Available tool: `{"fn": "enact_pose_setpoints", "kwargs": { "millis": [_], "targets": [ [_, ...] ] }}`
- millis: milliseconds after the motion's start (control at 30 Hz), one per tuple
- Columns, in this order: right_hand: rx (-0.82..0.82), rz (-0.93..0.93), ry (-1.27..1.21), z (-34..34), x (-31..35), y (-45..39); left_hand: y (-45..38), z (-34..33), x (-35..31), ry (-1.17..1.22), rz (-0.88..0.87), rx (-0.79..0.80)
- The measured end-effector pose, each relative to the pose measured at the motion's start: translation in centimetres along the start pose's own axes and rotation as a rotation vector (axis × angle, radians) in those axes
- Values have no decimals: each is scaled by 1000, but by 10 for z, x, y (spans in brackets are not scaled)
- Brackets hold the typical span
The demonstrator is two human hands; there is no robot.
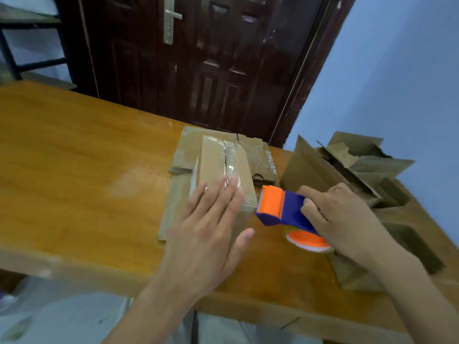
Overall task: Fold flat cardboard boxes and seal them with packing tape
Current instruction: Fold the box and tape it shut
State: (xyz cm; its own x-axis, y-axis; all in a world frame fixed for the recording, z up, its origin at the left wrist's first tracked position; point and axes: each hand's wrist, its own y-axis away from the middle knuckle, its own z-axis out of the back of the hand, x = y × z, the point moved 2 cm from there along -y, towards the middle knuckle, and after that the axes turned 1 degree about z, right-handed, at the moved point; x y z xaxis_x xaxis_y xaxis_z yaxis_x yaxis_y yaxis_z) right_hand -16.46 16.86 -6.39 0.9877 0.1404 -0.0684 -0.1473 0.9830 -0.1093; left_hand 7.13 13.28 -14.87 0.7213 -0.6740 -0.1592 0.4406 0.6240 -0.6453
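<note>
Small folded cardboard box [223, 170] sitting on the wooden counter [74, 150], right on top of a stack of flat cardboard blanks [258, 152], one of them printed "ZHUAN". Clear tape [229, 155] already running down the top seam, shiny and a bit wrinkled.

Left hand [208, 224] laid flat over the near end of the box, fingers straight and spread, pressing down on the tape, thumb sticking out toward the right. Not gripping anything, just palm-down contact.

Right hand [340, 217] wrapped around the blue and orange tape dispenser [285, 209], fingers curled over the blue body. Orange front end with the toothed cutter right at the near right corner of the box, touching or just about. Tape roll hanging underneath, close to the counter.

Off to the right, a pile of opened-up cardboard boxes [347, 165] with flaps sticking up. Dark wooden door [198, 58] behind the counter, pale blue wall [397, 70] beside it.
</note>
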Motion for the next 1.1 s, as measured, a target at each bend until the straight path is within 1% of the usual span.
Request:
{"fn": "enact_pose_setpoints", "kwargs": {
  "millis": [67, 133, 267, 300, 400, 467, 567, 667, 800, 933, 1100],
  "targets": [
    [-50, -23, -154, -2, 3, 3, 1, -3, 9, -35, -58, 48],
    [-80, -35, -330, -9, 6, 4, 1, -1, 27, 17, -79, 63],
    [49, -42, -466, -23, 16, 7, 7, 14, 59, 117, -154, 52],
    [55, -35, -475, -23, 18, 8, 8, 17, 65, 147, -170, 44],
    [25, 75, -429, -16, 24, 11, 8, 21, 78, 206, -181, 38],
    [41, 133, -375, -13, 23, 14, 6, 21, 78, 233, -176, 52],
    [42, 165, -325, -8, 18, 16, 7, 21, 77, 256, -183, 63],
    [42, 212, -312, -5, 12, 15, 6, 20, 77, 260, -173, 44],
    [56, 228, -292, -6, 8, 18, 8, 19, 74, 262, -159, 26],
    [32, 269, -199, -3, 7, 16, 9, 20, 74, 268, -144, 34],
    [31, 281, -71, 1, 8, 8, 11, 19, 64, 292, -98, -11]
  ]
}}
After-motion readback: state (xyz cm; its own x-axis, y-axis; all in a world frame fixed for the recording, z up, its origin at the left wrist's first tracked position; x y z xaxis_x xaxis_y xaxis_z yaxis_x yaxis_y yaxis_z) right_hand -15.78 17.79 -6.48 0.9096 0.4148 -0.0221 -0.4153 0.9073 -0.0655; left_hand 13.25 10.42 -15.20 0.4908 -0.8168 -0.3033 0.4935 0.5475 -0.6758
